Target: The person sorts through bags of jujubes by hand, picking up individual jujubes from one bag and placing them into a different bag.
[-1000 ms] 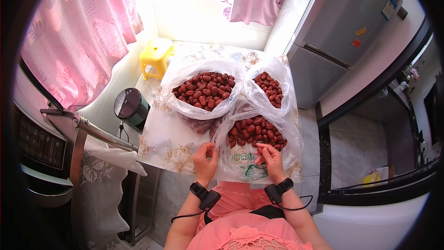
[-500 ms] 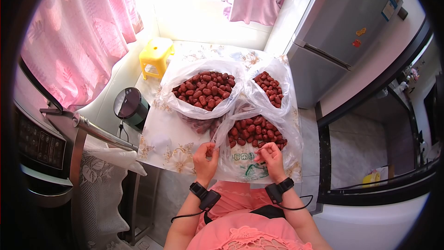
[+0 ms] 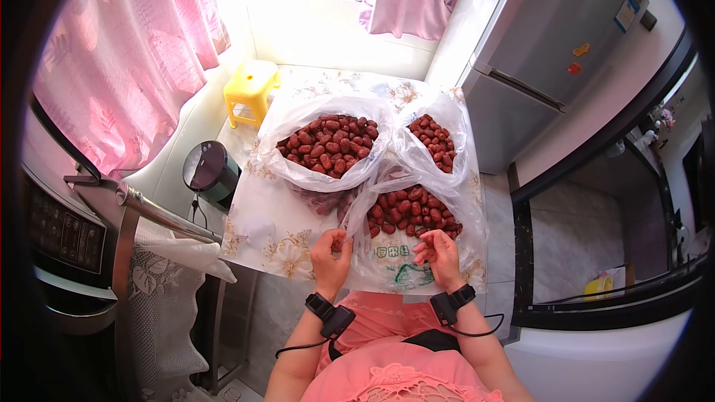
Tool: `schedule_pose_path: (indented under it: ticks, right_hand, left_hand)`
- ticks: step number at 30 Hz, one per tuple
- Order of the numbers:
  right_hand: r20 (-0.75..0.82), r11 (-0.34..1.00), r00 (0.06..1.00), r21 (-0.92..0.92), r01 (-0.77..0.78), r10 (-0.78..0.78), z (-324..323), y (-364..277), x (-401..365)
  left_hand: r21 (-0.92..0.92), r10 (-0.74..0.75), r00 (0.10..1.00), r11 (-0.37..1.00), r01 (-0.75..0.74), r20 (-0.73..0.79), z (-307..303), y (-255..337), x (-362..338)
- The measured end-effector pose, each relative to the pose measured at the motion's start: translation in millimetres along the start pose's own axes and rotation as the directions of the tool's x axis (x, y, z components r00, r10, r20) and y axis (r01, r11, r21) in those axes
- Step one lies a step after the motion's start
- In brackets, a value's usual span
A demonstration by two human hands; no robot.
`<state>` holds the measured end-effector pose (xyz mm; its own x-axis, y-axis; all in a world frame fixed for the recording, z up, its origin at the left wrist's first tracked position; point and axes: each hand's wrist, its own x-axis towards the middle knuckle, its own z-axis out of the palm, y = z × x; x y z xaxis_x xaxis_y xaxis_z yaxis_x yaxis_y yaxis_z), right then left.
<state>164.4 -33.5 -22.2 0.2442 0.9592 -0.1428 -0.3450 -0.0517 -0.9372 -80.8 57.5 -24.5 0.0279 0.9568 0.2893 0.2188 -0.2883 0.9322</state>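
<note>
Three clear plastic bags of dark red dates stand open on a flowered tabletop (image 3: 261, 253). The fullest bag (image 3: 328, 145) is at the back left, a smaller one (image 3: 432, 141) at the back right. Nearest me lies the third bag (image 3: 395, 268), with dates (image 3: 413, 210) spread inside and green print on its plastic. My left hand (image 3: 331, 257) is closed at the left edge of this near bag, its fingertips pinched on the plastic. Over the bag's front right part is my right hand (image 3: 438, 253), its fingers curled together; whether anything is between them is too small to tell.
A yellow stool (image 3: 252, 93) and a dark round bin (image 3: 212, 171) stand left of the table. The grey refrigerator (image 3: 521, 67) is at the back right. An appliance and a metal rail (image 3: 167, 216) with a white lace cloth are at the near left.
My right hand has shifted very slightly, with its fingers turned a little. My left hand and the bags look unmoved.
</note>
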Motion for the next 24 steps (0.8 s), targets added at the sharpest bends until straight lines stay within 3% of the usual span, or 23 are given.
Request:
schedule_pose_path:
  ticks: [9,15,17,19,21,24]
  right_hand:
    - [-0.031,0.999,0.999,-0.018,0.041,-0.041,11,-2,-4]
    - [0.056,0.994,0.998,-0.106,-0.026,0.032,14,-30,-10]
    - [0.167,0.993,0.982,-0.085,-0.076,0.089,14,-54,-7]
    - [0.181,0.995,0.983,-0.097,-0.023,0.04,17,-73,-2]
    - [0.095,0.951,0.968,-0.183,0.248,-0.234,34,-104,4]
    - [-0.019,0.87,0.896,-0.252,0.425,-0.443,37,-126,25]
  left_hand:
    - [-0.002,-0.004,1.0,1.0,0.004,-0.003,0,1,0]
    - [0.018,0.021,1.0,1.0,-0.021,-0.012,0,0,1]
    - [0.02,0.019,1.0,1.0,-0.019,-0.001,0,-1,0]
    - [-0.009,-0.011,1.0,1.0,0.011,-0.002,2,-3,-1]
    - [0.003,0.003,1.0,1.0,-0.003,-0.006,1,-2,-1]
    - [-0.006,0.009,1.0,1.0,-0.009,-0.019,2,-1,-1]
